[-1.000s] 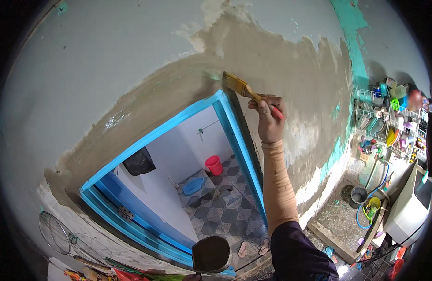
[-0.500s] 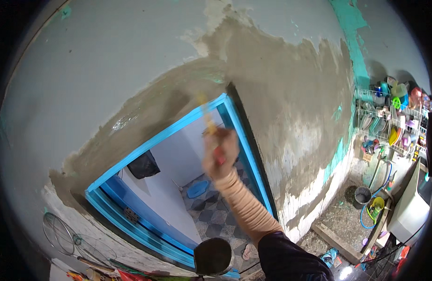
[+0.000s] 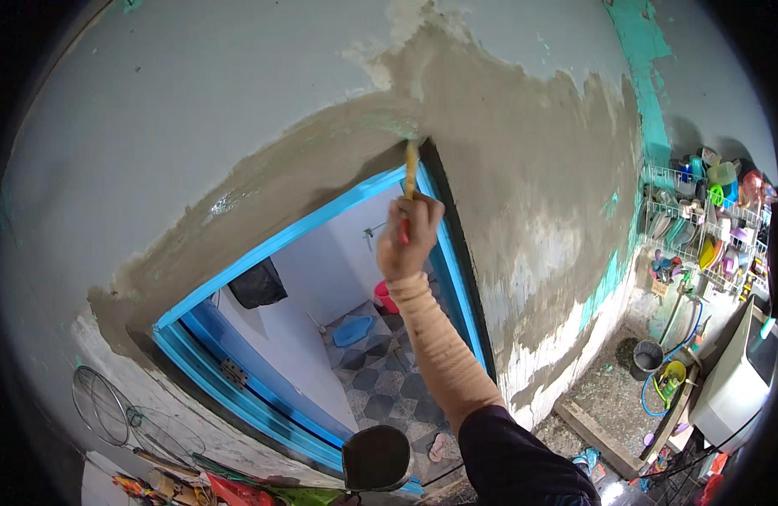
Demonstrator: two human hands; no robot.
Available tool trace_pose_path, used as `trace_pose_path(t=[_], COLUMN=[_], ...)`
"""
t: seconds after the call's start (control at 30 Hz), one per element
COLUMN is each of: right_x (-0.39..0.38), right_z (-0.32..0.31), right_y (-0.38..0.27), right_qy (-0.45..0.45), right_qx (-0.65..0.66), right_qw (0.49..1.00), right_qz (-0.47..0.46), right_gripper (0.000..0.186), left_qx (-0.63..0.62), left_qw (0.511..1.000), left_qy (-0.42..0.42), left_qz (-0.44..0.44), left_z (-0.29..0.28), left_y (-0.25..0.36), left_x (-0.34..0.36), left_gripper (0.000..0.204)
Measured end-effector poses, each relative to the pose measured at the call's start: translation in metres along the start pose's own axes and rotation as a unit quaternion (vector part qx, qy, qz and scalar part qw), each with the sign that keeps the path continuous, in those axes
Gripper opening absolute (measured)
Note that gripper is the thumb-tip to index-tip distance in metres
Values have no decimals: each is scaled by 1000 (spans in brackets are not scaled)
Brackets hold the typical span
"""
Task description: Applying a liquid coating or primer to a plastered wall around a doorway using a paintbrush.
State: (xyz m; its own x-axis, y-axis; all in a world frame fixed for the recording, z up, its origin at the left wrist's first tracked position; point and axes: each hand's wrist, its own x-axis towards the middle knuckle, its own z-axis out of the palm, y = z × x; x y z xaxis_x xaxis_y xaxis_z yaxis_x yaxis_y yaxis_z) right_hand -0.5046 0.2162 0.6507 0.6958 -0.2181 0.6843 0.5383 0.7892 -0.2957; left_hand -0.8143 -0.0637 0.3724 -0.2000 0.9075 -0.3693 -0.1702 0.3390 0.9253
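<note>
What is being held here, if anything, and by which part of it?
A paintbrush, by its red-ended handle, in the right hand; the left hand is out of view.

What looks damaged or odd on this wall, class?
The green paint at upper right has ragged, broken edges; below the grey-brown plaster, the wall is streaky white. Both look worn or unfinished.
</note>
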Motion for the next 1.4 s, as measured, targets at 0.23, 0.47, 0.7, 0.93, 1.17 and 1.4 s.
trace_pose_path(t=[0.23, 0.47, 0.7, 0.93, 1.17, 1.4], right_x=[-66, -43, -144, -96, -181, -168], right_z=[1, 28, 25, 52, 59, 86], right_y=[-66, -34, -118, -89, -166, -137], right_qy=[-211, -89, -288, -157, -274, -214], right_qx=[189, 56, 269, 3, 210, 148], right_qw=[955, 994, 918, 986, 938, 964], right_qz=[-84, -39, 40, -56, -37, 59], right_gripper=[6, 4, 11, 6, 11, 9], left_qx=[7, 7, -42, -39, -51, -12], left_qw=[1000, 999, 998, 997, 998, 999], left_qy=[0, -25, -26, -57, -31, -19], left_qz=[-26, 30, 33, 28, 16, 41], left_z=[1, -12, -36, -57, -85, -95], left_y=[11, -1, -9, -6, -1, 4], left_x=[-10, -13, -17, -29, -34, -45], left_gripper=[7, 6, 7, 9, 10, 9])
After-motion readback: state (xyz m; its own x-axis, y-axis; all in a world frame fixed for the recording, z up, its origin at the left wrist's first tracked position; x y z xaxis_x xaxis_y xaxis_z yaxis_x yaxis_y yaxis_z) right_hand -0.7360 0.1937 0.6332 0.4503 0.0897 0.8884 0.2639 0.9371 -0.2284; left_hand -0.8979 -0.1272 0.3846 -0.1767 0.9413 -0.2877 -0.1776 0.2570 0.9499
